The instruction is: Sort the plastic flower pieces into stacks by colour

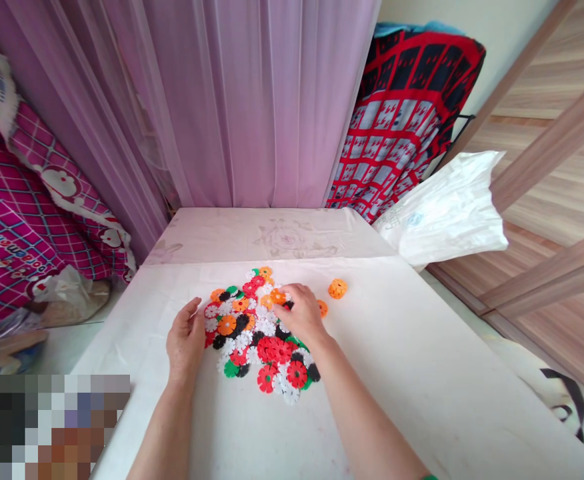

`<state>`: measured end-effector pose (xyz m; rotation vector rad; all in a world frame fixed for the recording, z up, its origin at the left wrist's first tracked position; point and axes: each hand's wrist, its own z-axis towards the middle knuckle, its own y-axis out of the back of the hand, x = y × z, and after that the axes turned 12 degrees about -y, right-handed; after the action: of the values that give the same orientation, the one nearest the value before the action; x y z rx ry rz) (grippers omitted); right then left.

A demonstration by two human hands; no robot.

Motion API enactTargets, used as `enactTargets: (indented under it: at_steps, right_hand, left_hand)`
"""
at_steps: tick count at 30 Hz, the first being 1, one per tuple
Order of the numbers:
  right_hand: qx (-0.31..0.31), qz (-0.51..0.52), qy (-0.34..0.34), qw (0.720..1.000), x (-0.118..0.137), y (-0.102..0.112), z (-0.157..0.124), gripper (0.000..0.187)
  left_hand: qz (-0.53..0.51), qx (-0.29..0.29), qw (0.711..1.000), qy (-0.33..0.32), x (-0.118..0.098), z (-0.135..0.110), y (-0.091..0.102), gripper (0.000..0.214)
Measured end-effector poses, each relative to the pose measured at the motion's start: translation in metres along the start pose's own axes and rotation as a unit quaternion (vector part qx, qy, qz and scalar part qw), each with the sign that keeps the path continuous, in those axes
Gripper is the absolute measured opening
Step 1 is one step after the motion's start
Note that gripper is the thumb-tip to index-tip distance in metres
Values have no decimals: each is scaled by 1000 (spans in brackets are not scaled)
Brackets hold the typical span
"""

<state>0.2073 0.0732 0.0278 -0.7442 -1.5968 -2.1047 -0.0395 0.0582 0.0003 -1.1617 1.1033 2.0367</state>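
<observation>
A pile of plastic notched discs, shaped like snowflake building pieces, lies on the cloth-covered table [412, 373]. They are red, white, black, green and orange. My right hand [302, 313] reaches over the pile's upper right, its thumb and fingers closed on an orange disc [278, 297]. At the pile's left edge, my left hand [186, 343] rests with loosely bent fingers apart from the thumb, and nothing shows in it. Right of the pile stands a small stack of orange discs [338, 288]. A single orange disc [323, 308] lies near my right wrist.
A purple curtain [272, 100] hangs behind the table. A white plastic bag [447, 210] is at the table's right edge, before wooden cabinet doors [547, 167]. Red patterned fabric [387, 127] stands behind the bag. A pink checked cover [47, 200] is at left.
</observation>
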Motion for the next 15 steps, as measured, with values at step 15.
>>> enactTargets:
  at_steps: [15]
  right_hand:
    - [-127, 3, -45, 991, -78, 36, -26, 18]
  left_hand:
    - [25, 13, 1000, 10, 2, 1, 1, 45]
